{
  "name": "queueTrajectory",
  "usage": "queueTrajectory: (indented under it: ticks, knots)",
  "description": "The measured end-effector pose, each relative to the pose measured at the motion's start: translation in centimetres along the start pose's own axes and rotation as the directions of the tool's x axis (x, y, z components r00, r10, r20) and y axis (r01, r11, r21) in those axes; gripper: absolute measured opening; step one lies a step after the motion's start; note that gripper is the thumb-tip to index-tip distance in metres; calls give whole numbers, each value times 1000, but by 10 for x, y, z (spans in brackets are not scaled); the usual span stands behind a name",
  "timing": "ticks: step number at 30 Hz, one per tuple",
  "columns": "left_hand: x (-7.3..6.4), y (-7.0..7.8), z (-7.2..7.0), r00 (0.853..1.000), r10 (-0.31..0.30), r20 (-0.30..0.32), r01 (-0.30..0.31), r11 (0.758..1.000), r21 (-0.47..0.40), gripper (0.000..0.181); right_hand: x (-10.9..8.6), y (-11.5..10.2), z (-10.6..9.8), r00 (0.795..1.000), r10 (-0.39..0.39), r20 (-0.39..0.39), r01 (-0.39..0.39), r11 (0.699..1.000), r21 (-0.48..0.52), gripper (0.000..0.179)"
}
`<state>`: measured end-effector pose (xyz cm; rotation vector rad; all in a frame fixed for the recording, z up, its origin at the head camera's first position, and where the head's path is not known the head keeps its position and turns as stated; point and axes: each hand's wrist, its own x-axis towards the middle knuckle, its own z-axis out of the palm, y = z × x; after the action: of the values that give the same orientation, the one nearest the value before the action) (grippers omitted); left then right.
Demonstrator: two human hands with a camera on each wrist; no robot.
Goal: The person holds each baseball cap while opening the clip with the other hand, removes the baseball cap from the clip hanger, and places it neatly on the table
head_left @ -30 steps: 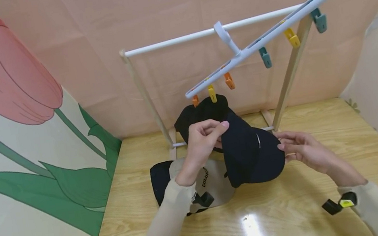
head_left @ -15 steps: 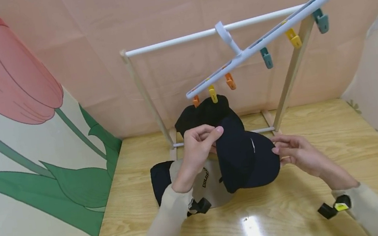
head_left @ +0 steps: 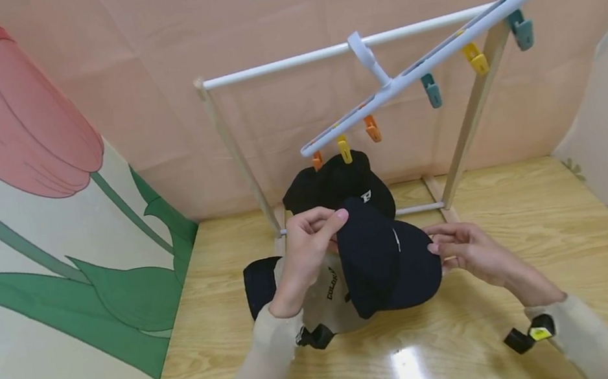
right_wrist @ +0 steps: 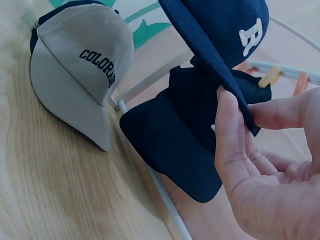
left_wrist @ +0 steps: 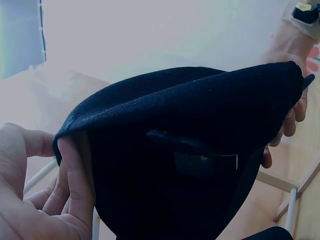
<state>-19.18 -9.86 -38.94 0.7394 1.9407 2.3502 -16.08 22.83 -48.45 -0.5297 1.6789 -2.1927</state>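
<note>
A navy baseball cap (head_left: 371,264) is held up between both hands in the head view. My left hand (head_left: 306,245) pinches the edge of its crown; in the left wrist view, thumb and fingers grip that edge. The brim is pinched by my right hand (head_left: 475,252). A white letter R shows on the front of the navy cap (right_wrist: 225,30) in the right wrist view. Behind it, a black cap (head_left: 329,182) hangs from clips on a tilted hanger (head_left: 422,70). On the table lies a beige cap (head_left: 323,314) with dark lettering, partly hidden by my left arm and the navy cap.
A rack with a white top bar (head_left: 285,65) and wooden legs (head_left: 468,125) stands at the back of the wooden table (head_left: 525,209). Several coloured clips, such as a yellow clip (head_left: 475,59), hang along the hanger. A pink sheet (head_left: 242,15) covers the wall behind.
Both hands have carried the navy cap left and slightly down. White lettering on the hanging black cap has come into sight. The hanger has stayed nearly still.
</note>
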Motion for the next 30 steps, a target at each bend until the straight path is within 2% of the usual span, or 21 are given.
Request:
queueTrajectory:
  ticks: [5,11,19,24,30]
  knots:
    - [-1,-1,-2,1000,-7,3,7,1000,-11,25,-1,2,1,1000,24,-19,-25,999,-22,36]
    - [-3,-3,-5,1000,-17,-10,18,1000,17,24,2,6,5,998,48,-38,-50,997,-51,33]
    - [-9,-6,-11,998,-58,-27,58,998,17,27,4,15,6,998,53,-29,-54,998,-28,33]
    - [-11,-9,-15,997,-62,-46,64,997,42,27,7,18,8,996,68,-59,-71,996,-46,31]
    - [-15,-13,-21,995,-66,-74,69,997,41,27,10,16,11,988,105,-110,-116,987,-107,43]
